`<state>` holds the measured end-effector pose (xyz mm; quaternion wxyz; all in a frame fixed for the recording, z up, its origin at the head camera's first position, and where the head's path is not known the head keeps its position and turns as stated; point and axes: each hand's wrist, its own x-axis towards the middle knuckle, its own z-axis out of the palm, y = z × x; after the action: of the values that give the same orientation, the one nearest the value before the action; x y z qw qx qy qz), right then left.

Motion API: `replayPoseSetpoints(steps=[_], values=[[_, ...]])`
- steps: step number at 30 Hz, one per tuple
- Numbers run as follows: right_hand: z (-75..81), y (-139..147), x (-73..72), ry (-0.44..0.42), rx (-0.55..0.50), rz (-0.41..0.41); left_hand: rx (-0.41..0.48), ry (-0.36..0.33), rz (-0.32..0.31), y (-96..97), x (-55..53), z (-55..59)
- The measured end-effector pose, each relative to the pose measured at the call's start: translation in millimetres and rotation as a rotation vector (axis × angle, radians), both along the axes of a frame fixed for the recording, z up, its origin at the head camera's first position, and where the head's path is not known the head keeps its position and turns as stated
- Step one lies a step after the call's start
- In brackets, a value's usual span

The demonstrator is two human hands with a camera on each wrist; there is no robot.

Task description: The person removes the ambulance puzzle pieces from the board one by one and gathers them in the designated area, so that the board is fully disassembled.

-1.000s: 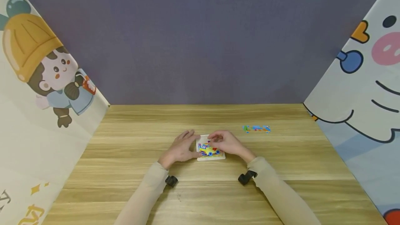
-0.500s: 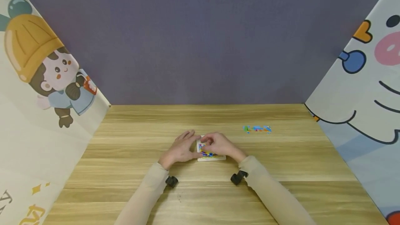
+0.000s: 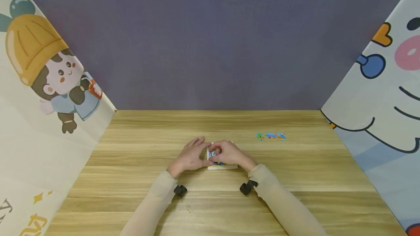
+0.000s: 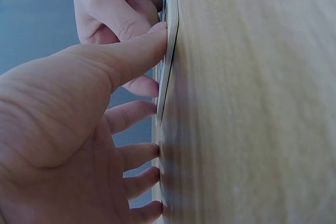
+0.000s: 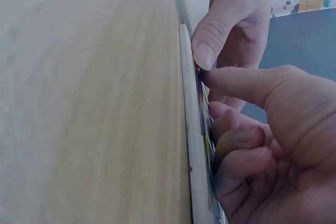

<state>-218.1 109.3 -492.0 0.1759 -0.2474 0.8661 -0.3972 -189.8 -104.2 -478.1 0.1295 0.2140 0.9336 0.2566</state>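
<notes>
A small pale-framed puzzle board (image 3: 224,168) lies flat on the table with bright picture pieces (image 3: 212,153) in it. My left hand (image 3: 190,157) braces the board's left side. In the left wrist view its thumb (image 4: 144,48) touches the board's edge, and the other fingers stretch out straight. My right hand (image 3: 231,154) lies over the board and hides most of the picture. In the right wrist view its thumb (image 5: 226,81) and curled fingers (image 5: 239,148) grip at a puzzle piece, lying on the board's coloured layer; its outline is hidden.
Several small blue, green and orange puzzle pieces (image 3: 271,136) lie in a row on the wooden table (image 3: 137,192), back right. A dark panel (image 3: 210,43) closes off the back, and printed panels stand left and right. Black cameras (image 3: 180,191) sit at both wrists.
The right hand has moved left across the board, from its upper right part, and now covers more of the picture. The left hand has kept its place at the left side.
</notes>
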Motion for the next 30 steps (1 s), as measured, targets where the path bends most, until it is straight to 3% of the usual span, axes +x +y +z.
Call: replayPoseSetpoints(steps=[20, 30], values=[[3.0, -5.4, 3.4, -0.052, 0.063, -0.068, 0.004, -0.002, -0.002, 0.3, -0.3, 0.4], [4.4, -4.3, 3.3, -0.092, 0.036, -0.042, 0.009, -0.011, -0.014, 0.3, 0.3, 1.0]])
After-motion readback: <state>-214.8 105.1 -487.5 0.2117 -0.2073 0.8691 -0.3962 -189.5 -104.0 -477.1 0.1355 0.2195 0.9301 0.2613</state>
